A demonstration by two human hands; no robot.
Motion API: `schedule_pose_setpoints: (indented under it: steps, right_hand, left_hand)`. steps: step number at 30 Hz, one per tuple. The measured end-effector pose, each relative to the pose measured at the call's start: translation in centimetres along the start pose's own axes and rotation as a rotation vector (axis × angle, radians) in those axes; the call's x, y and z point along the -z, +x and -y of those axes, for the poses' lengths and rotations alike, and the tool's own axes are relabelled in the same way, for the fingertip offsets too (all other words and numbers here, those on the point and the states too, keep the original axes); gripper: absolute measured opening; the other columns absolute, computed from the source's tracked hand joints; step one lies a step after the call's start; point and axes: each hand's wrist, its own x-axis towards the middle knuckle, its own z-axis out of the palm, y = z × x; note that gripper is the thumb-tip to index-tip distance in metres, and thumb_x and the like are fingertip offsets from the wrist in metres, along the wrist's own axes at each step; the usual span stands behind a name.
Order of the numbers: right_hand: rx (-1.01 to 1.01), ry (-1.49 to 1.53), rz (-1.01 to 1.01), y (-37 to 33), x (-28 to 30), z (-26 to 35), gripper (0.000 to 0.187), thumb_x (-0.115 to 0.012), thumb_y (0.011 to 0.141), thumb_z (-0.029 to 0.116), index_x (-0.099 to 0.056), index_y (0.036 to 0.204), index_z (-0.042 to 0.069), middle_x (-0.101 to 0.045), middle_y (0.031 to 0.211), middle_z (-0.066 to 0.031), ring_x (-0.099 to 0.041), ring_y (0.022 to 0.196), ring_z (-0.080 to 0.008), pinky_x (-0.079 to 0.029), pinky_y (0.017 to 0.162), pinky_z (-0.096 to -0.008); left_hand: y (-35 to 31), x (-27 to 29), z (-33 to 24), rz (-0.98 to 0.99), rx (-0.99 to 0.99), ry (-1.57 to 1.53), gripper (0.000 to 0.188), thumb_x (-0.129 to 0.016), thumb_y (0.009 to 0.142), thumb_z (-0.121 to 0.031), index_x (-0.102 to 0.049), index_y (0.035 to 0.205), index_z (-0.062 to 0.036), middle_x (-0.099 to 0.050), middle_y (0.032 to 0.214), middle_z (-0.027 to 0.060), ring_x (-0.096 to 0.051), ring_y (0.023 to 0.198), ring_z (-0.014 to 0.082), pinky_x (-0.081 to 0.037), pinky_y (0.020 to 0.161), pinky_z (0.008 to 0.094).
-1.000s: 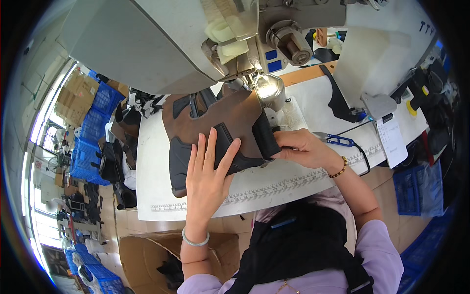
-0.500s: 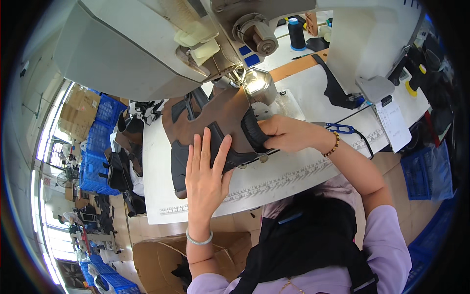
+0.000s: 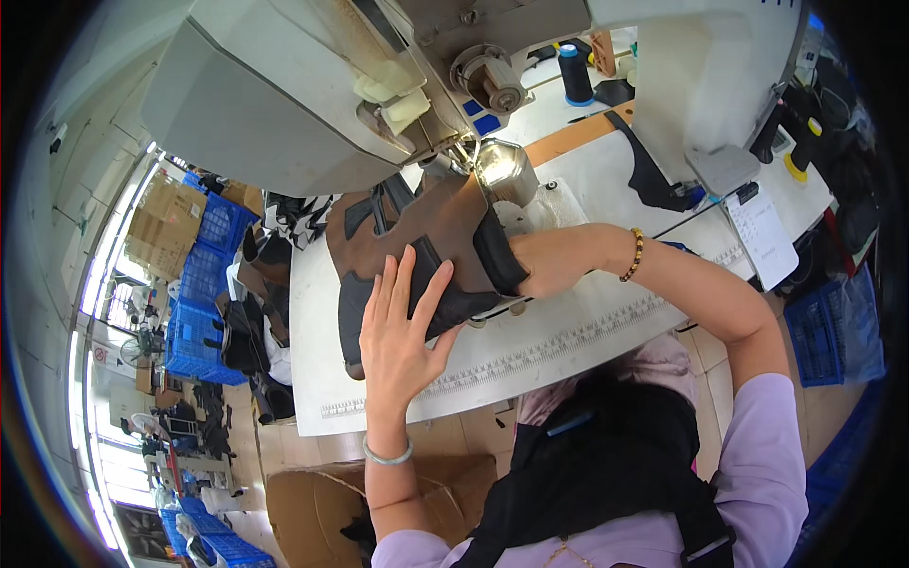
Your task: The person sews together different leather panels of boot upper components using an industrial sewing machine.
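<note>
A brown and black shoe upper point(image 3: 453, 210) lies across the white sewing table, its far edge by the needle area of a lit sewing machine point(image 3: 275, 104). My left hand point(image 3: 402, 327) rests flat on the near black panels, fingers stretched out and slightly spread. At the upper's right end is a black padded collar point(image 3: 496, 250). My right hand point(image 3: 559, 259) reaches in at this collar; its fingers are hidden there, so their grip does not show. A rounded metal cover point(image 3: 507, 172) stands just beyond the collar.
A printed ruler scale point(image 3: 530, 358) runs along the table's near edge. Black cut pieces point(image 3: 649, 170), a thread cone point(image 3: 574, 76) and a paper pad point(image 3: 760, 237) lie to the right. Loose uppers point(image 3: 251, 327) hang at the left; a cardboard box point(image 3: 312, 511) stands below the table.
My right hand has moved deeper into the collar, and its fingers have gone out of sight. My left hand stays flat on the upper. The whole view has shifted slightly.
</note>
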Motion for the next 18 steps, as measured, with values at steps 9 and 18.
schedule_pose_setpoints:
  steps: [9,18]
  right_hand:
    - [0.182,-0.284,0.028,1.3,1.2,2.1,0.037,-0.050,0.069,0.004,-0.052,0.106,0.000,-0.055,0.106,-0.0223,-0.051,0.103,-0.0347,-0.041,0.091,-0.0394]
    - [0.141,0.008,-0.260,-1.1,-1.8,0.5,0.049,-0.051,0.068,0.001,-0.046,0.117,-0.002,-0.054,0.108,-0.0211,-0.049,0.105,-0.0329,-0.041,0.090,-0.0345]
  left_hand:
    - [-0.3,-0.5,1.7,-0.005,-0.040,0.039,0.069,-0.073,0.061,-0.021,-0.049,0.126,-0.0195,-0.040,0.134,0.0187,-0.039,0.121,0.0389,-0.035,0.099,0.0455]
    - [-0.1,0.2,0.8,0.038,-0.016,-0.015,0.064,-0.071,0.062,-0.016,-0.052,0.124,-0.0171,-0.039,0.134,0.0196,-0.037,0.124,0.0370,-0.032,0.101,0.0449]
